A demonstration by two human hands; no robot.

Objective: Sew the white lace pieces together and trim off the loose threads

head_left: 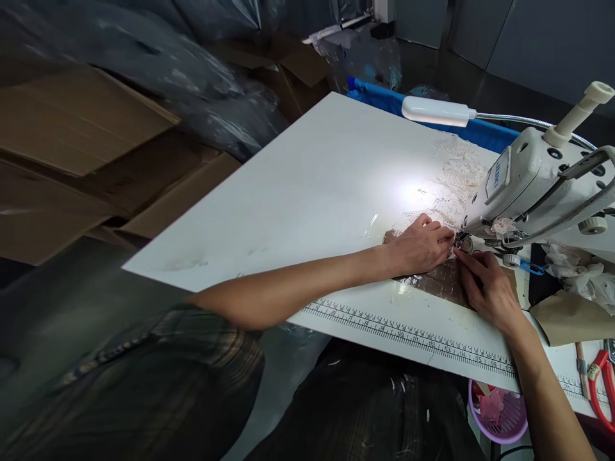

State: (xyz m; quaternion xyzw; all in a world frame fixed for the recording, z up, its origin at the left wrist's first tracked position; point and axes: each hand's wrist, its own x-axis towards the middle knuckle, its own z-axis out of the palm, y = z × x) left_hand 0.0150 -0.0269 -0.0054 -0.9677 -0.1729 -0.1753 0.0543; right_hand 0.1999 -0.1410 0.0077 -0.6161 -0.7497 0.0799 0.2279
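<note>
White lace fabric point(459, 173) lies bunched on the table, running up to the needle area of a white sewing machine point(521, 176). My left hand point(420, 246) is closed on the lace just left of the presser foot point(462, 242), its fingers curled and pressed down. From the near side, my right hand point(492, 291) reaches in, with forefinger and thumb closed at the lace edge by the foot. The exact pinch is partly hidden. Beneath both hands is a brown, shiny taped patch point(437, 285) on the tabletop.
A lamp point(435, 111) lights the white table point(288, 186), which has a ruler strip point(408, 333) along its front edge. Red-handled scissors point(598, 384) and a brush point(582, 371) lie at right. Below hangs a purple basket point(504, 429) with scraps. Cardboard boxes point(81, 121) stand left.
</note>
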